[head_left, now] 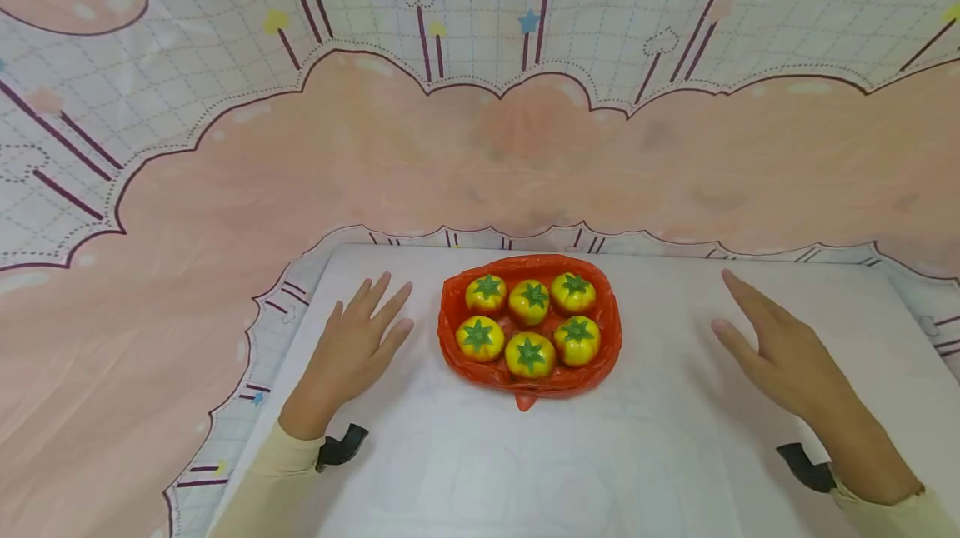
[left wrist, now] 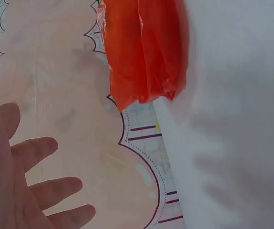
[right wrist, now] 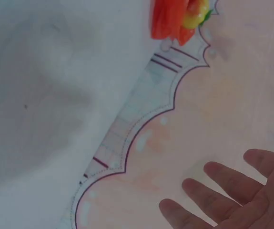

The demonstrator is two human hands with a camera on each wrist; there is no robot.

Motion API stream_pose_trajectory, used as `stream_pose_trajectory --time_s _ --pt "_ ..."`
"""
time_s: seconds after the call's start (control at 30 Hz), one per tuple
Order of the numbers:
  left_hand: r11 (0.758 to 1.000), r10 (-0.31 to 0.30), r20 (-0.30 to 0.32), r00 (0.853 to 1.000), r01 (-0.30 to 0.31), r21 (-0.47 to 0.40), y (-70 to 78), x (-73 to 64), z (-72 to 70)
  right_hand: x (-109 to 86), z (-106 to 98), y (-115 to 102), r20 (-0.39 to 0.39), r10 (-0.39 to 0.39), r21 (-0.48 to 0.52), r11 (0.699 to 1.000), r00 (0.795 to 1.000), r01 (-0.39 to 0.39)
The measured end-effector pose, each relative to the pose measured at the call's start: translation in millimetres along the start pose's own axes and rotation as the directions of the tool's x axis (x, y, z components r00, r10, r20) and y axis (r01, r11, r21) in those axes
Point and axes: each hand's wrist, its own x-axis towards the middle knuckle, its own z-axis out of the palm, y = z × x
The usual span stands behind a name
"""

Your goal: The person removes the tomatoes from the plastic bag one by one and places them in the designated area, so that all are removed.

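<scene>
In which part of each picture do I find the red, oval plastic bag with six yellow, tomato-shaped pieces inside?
Head: the red, oval plastic bag lies below and slightly right of centre.
Left wrist: bag at top edge, near middle, partly cut off.
Right wrist: bag at top edge, right of middle, partly cut off.
Shared landmark: flat white tabletop.

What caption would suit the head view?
Six yellow fruits in a red bag, between an open left hand and an open right hand.
</scene>
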Motion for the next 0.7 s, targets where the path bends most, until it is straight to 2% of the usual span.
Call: stream_pose_trajectory --time_s 0.13,0.23,0.37,0.5,0.7 --pt "0.997 0.016 -0.022 1.000 -0.018 -0.070 4.6 2.9 4.6 4.0 6 -8 -0.012 -0.012 -0.004 1.000 1.000 0.012" --pt "0.989 0.000 -0.008 1.000 -0.001 -0.145 7.8 5.7 8.8 7.4 11 -15 -0.036 -0.041 0.017 0.999 0.999 0.042" --pt "0.968 -0.028 -0.001 1.000 0.027 -0.250 12.7 10.5 14.0 12.9 19 -25 -0.048 -0.059 0.078 0.995 0.997 0.062" --pt "0.938 -0.045 -0.024 0.999 0.034 -0.346 17.6 16.5 18.7 19.1 29 -34 -0.042 -0.049 0.147 0.988 0.998 0.054" --pt "0.898 -0.073 -0.047 0.996 0.045 -0.438 24.7 27.7 28.2 26.9 43 -46 -0.022 -0.046 0.252 0.966 0.999 0.050"
